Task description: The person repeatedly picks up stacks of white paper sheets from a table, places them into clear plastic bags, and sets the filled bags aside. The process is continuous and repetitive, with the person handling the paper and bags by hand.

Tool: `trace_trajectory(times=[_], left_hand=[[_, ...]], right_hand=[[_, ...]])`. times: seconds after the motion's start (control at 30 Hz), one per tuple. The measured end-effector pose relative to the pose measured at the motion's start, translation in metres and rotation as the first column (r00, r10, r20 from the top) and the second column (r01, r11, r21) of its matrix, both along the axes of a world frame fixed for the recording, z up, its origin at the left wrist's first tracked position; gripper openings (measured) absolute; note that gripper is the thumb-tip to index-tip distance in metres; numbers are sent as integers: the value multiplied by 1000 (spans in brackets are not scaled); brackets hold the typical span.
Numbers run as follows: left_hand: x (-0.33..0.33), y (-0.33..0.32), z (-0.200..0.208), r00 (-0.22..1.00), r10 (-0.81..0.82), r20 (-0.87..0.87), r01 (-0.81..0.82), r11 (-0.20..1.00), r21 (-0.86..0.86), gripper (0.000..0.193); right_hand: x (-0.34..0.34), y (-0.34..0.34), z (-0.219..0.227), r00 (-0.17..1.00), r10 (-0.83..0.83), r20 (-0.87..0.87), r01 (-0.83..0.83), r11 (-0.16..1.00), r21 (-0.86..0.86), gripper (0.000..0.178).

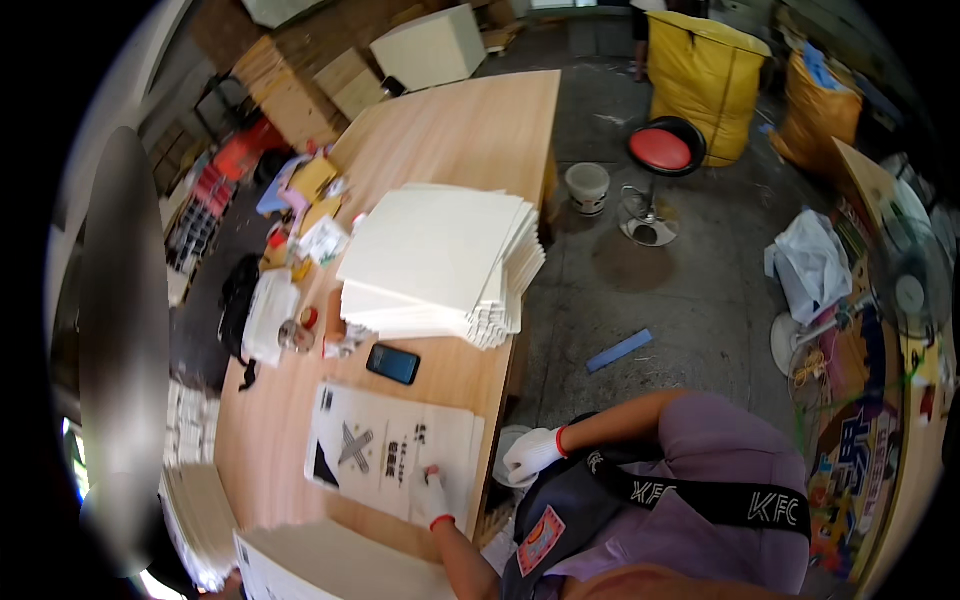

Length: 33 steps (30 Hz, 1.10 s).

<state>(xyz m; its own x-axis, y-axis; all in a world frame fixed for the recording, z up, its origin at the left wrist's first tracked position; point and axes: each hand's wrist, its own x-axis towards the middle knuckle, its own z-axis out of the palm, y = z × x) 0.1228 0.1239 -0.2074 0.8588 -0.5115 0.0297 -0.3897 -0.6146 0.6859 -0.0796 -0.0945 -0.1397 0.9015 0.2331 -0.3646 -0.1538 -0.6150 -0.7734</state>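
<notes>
My left hand, in a white glove with a red cuff, lies on a printed white sheet near the table's front edge. Its fingers rest on the surface, with reddish fingertips showing and nothing visibly held. The sheet carries dark lettering and a grey crossed-strip picture, and another sheet's edge shows beneath it. My right hand, gloved the same way, hangs off the table edge close to my dark apron; its fingers are curled together with nothing showing in them. A dark phone lies just beyond the sheet.
A tall, uneven stack of white boards stands on the wooden table. More boards are piled at the near end. A glass jar sits at the far edge. A red stool, bucket and yellow sack stand on the floor.
</notes>
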Motion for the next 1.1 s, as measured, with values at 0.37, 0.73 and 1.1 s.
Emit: trace_trajectory(times=[0.37,0.73,1.1], left_hand=[[0,-10,69,980,-98,-171,71,985,-156,19],[10,-33,109,939,65,-338,-311,579,-754,23],[-59,-105,163,984,-176,40,163,771,-616,29]], right_hand=[[59,7,13,927,-295,-232,367,843,393,42],[114,7,-40,773,-425,471,459,887,47,35],[90,-7,62,709,-366,603,291,930,223,32]])
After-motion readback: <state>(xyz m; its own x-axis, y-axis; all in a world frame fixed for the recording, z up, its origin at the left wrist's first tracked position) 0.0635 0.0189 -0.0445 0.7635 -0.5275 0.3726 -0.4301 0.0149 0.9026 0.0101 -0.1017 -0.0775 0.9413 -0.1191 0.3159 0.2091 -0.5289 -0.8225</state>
